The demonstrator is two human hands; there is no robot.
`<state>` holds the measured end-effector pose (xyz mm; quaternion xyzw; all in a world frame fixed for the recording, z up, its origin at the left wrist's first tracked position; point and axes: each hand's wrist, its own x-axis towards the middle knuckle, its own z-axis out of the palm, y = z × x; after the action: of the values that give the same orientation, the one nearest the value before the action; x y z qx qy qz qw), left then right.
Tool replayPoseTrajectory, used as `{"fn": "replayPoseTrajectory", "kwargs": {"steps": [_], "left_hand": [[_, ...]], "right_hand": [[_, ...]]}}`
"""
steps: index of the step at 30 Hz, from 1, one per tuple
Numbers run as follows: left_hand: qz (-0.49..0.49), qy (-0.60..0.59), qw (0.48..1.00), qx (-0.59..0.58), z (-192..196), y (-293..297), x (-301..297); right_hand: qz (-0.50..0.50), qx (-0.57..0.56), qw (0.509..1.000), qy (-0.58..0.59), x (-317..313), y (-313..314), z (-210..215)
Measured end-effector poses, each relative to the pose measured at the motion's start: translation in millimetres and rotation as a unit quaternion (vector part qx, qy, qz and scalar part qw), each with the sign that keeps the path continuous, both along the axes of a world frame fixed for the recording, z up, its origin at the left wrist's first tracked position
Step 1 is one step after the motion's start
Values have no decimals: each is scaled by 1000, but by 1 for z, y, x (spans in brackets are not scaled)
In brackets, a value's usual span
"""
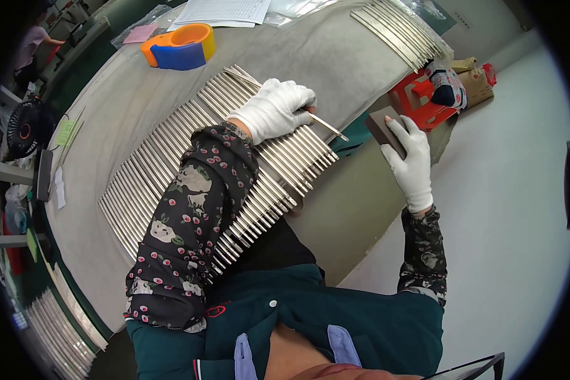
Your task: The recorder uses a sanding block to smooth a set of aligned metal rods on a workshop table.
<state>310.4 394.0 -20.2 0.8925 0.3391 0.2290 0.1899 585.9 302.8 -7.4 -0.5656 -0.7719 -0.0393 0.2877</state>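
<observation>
A thin metal rod (326, 125) is pinched in the left hand (275, 109), white glove on, fingers curled tight around it, so the rod sticks out toward the desk edge. The hand is rested on top of a long row of metal rods (171, 164) that's been laid out side by side across the grey desk (335, 57), pretty much like a ribbed mat. The flowery sleeve (190, 221) is draped right over that row.

Over on the other side, a dark brownish block (381, 126) is gripped by the right hand (411, 161), also gloved, fingers wrapped around it, held off the edge of the desk above the pale floor (513, 209).

Further out, a second bundle of rods (399, 31) can be seen at the far end of the desk, with an orange-and-blue tape dispenser (180, 45) and some papers (225, 11) near the top. A red stool-like thing (421, 101) is parked just beyond the block, and a small black fan (22, 130) sits off to the left.
</observation>
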Motion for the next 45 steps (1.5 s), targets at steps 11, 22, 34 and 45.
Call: {"fn": "replayPoseTrajectory", "kwargs": {"steps": [11,22,34,45], "left_hand": [[34,72,992,97,-1,-11,-10],[24,76,991,106,-2,-6,-11],[23,71,991,112,-7,-9,-14],[50,-31,984,171,-1,-10,-27]], "right_hand": [[34,-50,998,22,-15,-37,-2],[-87,-6,992,-89,-25,-20,7],[239,-31,970,-21,-70,-62,18],[17,-4,998,-56,-42,-46,13]]}}
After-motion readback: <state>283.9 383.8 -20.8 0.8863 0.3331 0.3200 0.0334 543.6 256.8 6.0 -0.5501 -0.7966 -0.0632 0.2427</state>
